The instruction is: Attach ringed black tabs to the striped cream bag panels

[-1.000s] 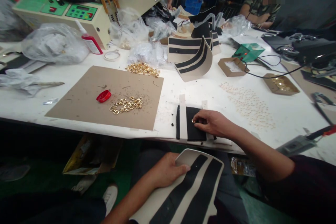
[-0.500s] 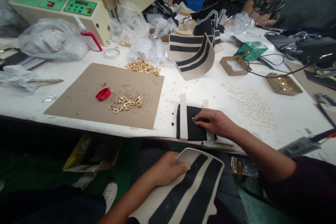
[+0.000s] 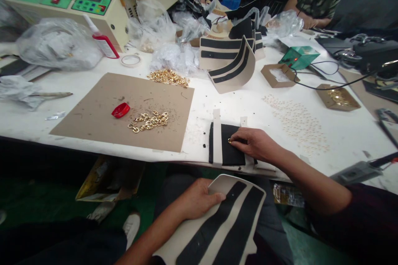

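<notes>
Left hand (image 3: 199, 199), head view: gripped the near striped panel (image 3: 214, 225), thumb on the upper face, other fingers mostly hidden behind it; panel sat tilted below the table (image 3: 236, 105) edge.
Right hand (image 3: 253, 143): thumb and fingertips pinched a small gold piece (image 3: 229, 140) at the black pad (image 3: 230, 156); piece looked ring-like, though too small to be sure; contact with the pad could not be told.
Black pad: lay flat at the table's near edge, a pale strip (image 3: 217, 143) across its left part.
Brown board (image 3: 93, 99): lay flat left of the pad, carrying gold links (image 3: 149, 123) and a red ring-shaped item (image 3: 120, 110).
Gold pile (image 3: 169, 78): heaped at the board's far edge.
Curved panels (image 3: 238, 70): stood beyond the pad, striped black.
Tiny pale pieces (image 3: 297, 124): scattered right of the pad.
</notes>
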`<state>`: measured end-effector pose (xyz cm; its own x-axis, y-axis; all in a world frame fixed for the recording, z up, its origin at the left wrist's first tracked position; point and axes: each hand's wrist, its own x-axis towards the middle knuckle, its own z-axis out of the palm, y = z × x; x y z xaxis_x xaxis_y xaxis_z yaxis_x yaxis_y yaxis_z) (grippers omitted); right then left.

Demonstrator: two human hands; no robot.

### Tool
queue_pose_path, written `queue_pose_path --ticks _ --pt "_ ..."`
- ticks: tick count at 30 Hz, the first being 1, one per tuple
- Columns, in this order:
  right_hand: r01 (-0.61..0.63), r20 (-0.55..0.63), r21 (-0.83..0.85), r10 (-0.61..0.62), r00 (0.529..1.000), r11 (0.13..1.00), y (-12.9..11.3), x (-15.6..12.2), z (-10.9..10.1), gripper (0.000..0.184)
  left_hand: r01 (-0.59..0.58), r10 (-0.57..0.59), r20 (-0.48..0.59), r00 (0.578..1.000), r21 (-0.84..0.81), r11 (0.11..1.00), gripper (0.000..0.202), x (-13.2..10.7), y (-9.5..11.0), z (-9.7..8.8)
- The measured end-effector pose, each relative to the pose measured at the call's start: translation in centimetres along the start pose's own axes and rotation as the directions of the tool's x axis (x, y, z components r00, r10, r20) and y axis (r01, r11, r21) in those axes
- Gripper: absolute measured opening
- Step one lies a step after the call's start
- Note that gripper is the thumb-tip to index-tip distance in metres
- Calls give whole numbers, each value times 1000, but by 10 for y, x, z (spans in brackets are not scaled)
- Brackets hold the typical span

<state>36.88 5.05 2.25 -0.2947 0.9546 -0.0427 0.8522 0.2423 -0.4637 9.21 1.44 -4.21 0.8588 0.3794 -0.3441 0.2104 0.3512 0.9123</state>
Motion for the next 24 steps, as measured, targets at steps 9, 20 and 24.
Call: queue_pose_path --ticks 9,20,24 --pt "-140 15 114 139 990 984 -2 4 1 8 40 -47 -151 987 -52 998 46 -17 12 -9" --pt "62 -399 305 68 914 950 -98 -66 -31 11 -11 4 -485 874 -13 1000 58 -80 65 -13" --pt "182 -366 264 -76 927 947 -140 -82 -13 8 -89 82 -560 824 15 996 57 -92 93 7"
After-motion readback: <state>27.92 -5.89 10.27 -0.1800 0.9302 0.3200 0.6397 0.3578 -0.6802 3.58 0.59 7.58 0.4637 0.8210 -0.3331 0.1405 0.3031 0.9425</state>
